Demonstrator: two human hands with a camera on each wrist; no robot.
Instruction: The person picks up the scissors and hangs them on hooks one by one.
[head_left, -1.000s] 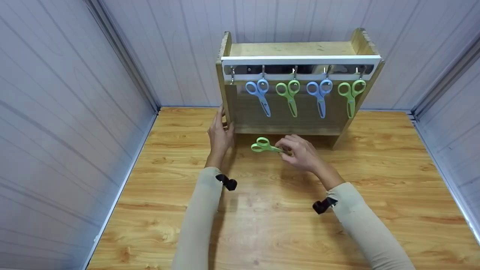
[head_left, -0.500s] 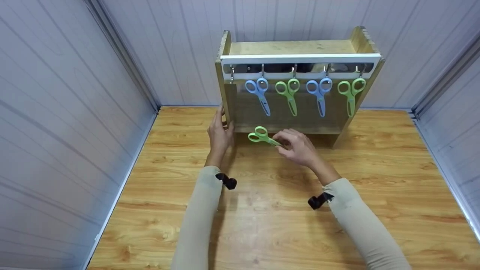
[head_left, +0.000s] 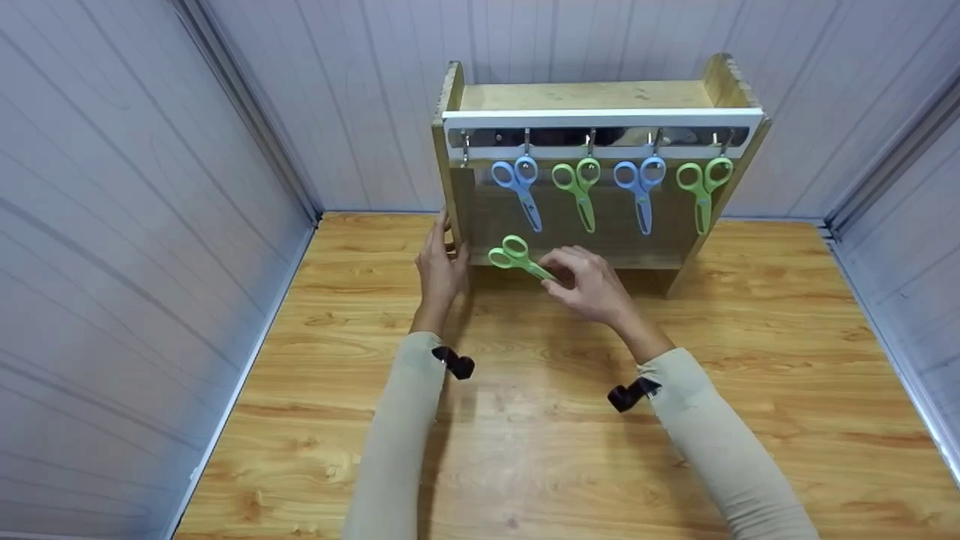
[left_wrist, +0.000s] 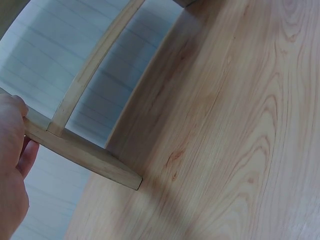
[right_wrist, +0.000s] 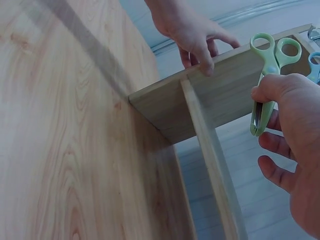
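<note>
My right hand (head_left: 589, 283) pinches green scissors (head_left: 517, 257) by the blade end, between thumb and fingers. Their two finger loops point up and to the left, in front of the lower part of a wooden rack (head_left: 450, 187). In the right wrist view the scissors (right_wrist: 267, 65) show shut blades under my thumb. My left hand (head_left: 441, 266) grips the rack's left side panel, thumb at its front edge and fingers on the outer face. The left wrist view catches only part of that hand (left_wrist: 12, 160) on the panel (left_wrist: 85, 155).
Along the rack's white front rail (head_left: 600, 120) runs a row of metal hooks. Blue scissors (head_left: 521, 187) and green scissors (head_left: 581, 191) hang there, with another blue pair (head_left: 641, 191) and green pair (head_left: 703, 191) to the right. A bare hook (head_left: 465, 150) is at the left end.
My right hand has risen and moved left with the green scissors, whose loops have tilted further upward. The left hand has stayed on the rack's side.
</note>
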